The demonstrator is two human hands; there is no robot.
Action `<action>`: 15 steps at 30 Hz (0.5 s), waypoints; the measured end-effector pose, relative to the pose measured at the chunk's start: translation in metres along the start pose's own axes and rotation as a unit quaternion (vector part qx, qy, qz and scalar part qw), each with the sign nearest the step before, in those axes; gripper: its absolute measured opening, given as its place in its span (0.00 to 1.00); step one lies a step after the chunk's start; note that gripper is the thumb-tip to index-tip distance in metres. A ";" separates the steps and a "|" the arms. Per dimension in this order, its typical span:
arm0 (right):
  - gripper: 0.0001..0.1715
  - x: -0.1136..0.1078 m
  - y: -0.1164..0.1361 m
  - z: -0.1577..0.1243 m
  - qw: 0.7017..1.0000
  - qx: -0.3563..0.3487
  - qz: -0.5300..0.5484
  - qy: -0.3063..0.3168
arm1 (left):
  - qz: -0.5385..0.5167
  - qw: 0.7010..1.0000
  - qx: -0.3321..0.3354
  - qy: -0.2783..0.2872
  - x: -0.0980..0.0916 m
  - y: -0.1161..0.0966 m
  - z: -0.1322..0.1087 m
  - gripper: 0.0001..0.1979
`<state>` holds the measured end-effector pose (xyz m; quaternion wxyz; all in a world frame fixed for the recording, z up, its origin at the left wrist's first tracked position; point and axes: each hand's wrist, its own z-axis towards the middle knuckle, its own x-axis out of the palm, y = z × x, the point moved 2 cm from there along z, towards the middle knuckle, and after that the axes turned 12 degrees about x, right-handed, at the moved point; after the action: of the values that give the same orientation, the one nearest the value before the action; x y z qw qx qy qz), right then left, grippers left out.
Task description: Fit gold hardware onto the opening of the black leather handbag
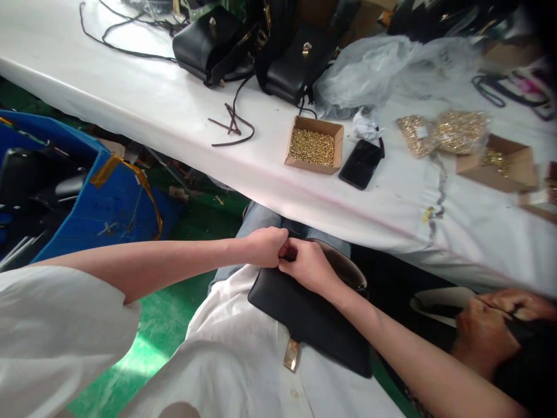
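Note:
A black handbag (313,313) lies across my lap with its flap turned toward me, and a gold clasp (291,354) shows on the flap's edge. The bag's open mouth with a lighter lining (342,261) is partly visible beyond my right wrist. My left hand (266,246) is closed in a pinch at the bag's far left edge. Close against it, my right hand (308,264) is closed too, with bent fingers meeting the left fingertips. Whatever is between the fingers is hidden or too small to name.
On the white-covered table (261,168) stand a carton of small gold hardware (313,148), a black phone (361,164), black bags (213,43), clear plastic (369,69) and bagged gold parts (461,130). A blue bin (117,203) is left; another person's hands (491,325) are right.

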<state>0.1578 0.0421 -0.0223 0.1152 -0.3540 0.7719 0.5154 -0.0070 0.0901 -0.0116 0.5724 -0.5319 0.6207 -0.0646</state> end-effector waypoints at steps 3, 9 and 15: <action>0.08 0.004 -0.004 -0.007 0.999 0.006 -0.033 -0.018 | -0.035 0.999 0.009 -0.011 0.009 0.004 -0.001 0.18; 0.15 0.011 -0.005 -0.013 0.998 0.032 -0.036 -0.034 | -0.075 0.996 0.030 -0.047 0.023 0.019 -0.002 0.19; 0.12 0.012 -0.007 -0.012 0.998 0.030 -0.037 -0.037 | -0.133 0.986 0.065 -0.075 0.029 0.029 0.000 0.18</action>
<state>0.1564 0.0247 -0.0286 0.1732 -0.3599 0.7682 0.5003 -0.0176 0.0813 -0.0497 0.6373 -0.5748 0.4937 -0.1406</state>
